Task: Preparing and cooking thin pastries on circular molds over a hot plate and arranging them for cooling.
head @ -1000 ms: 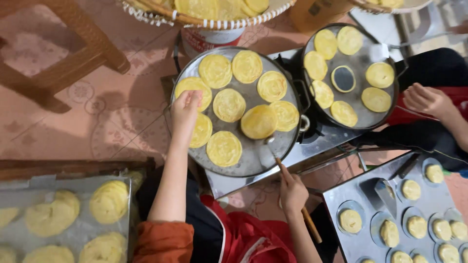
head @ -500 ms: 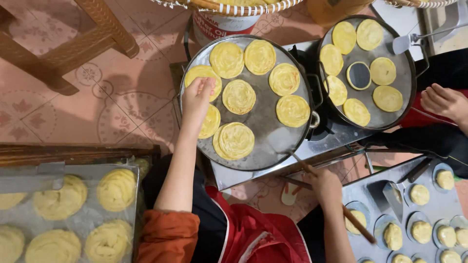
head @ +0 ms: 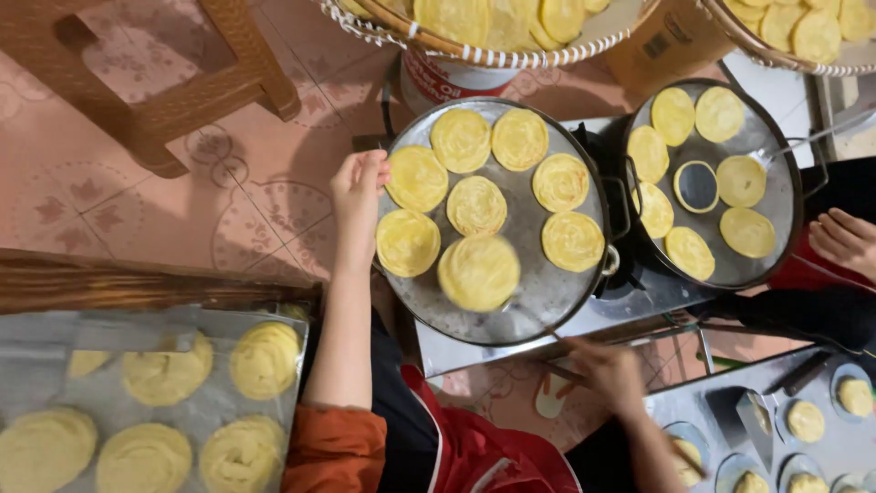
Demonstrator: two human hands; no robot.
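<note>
Seven spiral flatbreads [head: 476, 205] frying on round griddle [head: 538, 301]; left hand [head: 358, 187] pinching rim at nine o'clock, right hand [head: 607, 370] at five o'clock, blurred, grip unclear. Raw discs [head: 164, 374] waiting.

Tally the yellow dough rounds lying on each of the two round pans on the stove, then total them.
Dough rounds on the left pan: 8 (the nearest one is blurred)
Dough rounds on the right pan: 7
Total: 15
</note>
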